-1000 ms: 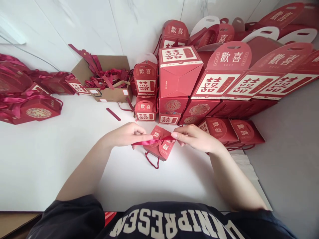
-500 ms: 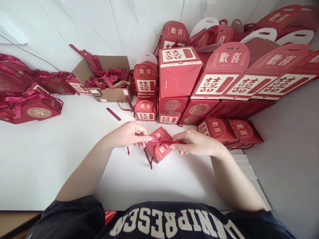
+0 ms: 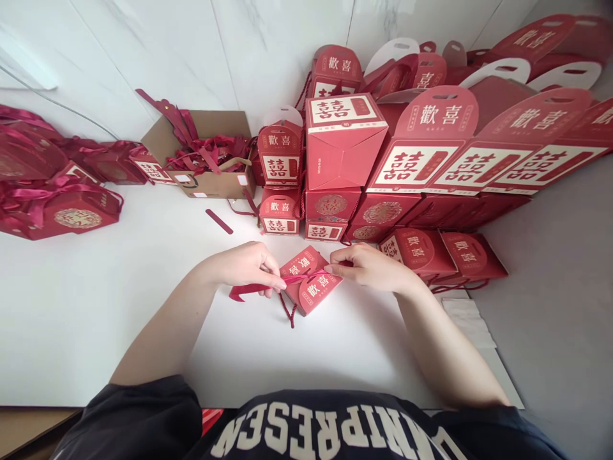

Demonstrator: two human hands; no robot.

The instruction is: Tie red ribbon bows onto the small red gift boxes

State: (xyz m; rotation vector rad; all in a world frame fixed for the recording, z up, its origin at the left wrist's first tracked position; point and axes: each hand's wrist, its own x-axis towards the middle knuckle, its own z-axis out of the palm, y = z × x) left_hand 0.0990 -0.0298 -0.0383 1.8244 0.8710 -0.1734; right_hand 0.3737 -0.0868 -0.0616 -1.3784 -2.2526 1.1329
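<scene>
A small red gift box with white lettering lies on the white table in front of me. Its two rounded flaps are folded over the top, and a dark red cord handle hangs at its left side. A crimson ribbon runs across the top through the middle. At the box's left edge my left hand pinches the ribbon, whose loose tail trails out to the left. My right hand has its fingertips closed on the ribbon at the right edge of the box.
Stacked red gift boxes fill the back and right. A cardboard carton of ribbons stands at the back left, a loose dark red strip in front of it. Ribboned boxes sit far left. White papers lie at right.
My hands have drawn slightly apart, the right one moving off the box's top towards its edge. The ribbon now lies across the box, and its tail shows left of my left hand.
</scene>
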